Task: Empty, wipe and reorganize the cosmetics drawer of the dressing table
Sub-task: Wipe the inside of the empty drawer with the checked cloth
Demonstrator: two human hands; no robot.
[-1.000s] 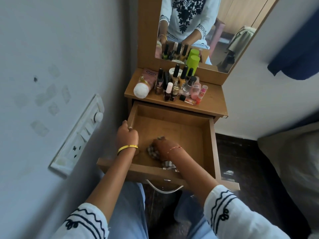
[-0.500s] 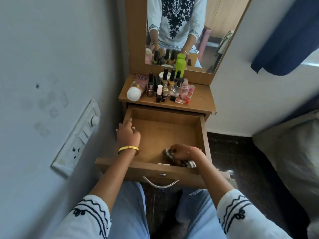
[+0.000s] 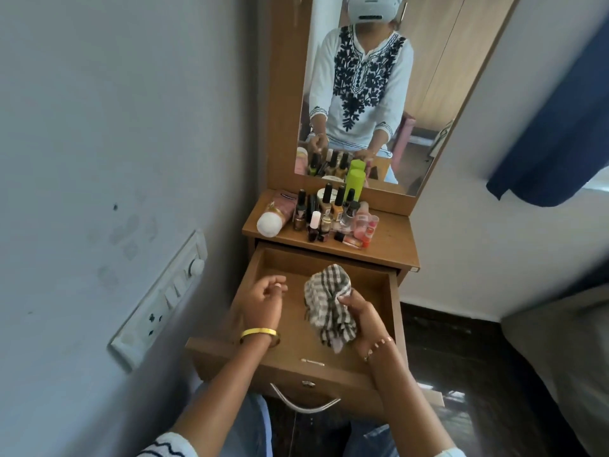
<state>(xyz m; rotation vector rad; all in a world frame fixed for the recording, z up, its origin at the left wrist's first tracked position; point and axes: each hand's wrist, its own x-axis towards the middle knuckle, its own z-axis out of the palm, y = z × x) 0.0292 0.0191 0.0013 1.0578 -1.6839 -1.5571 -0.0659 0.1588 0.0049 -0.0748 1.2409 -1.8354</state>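
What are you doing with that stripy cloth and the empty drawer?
A person is cleaning out the dressing table drawer. The right hand holds a checked cloth, bunched up and lifted above the drawer's bare wooden bottom. The left hand hovers over the drawer with loosely curled fingers and holds nothing. The cosmetics, mostly small bottles plus a green one, are crowded on the tabletop under the mirror, not in the drawer.

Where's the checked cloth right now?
In the head view, the checked cloth is bunched in the right hand, lifted above the open drawer, right of centre. The left hand is beside it, not touching.
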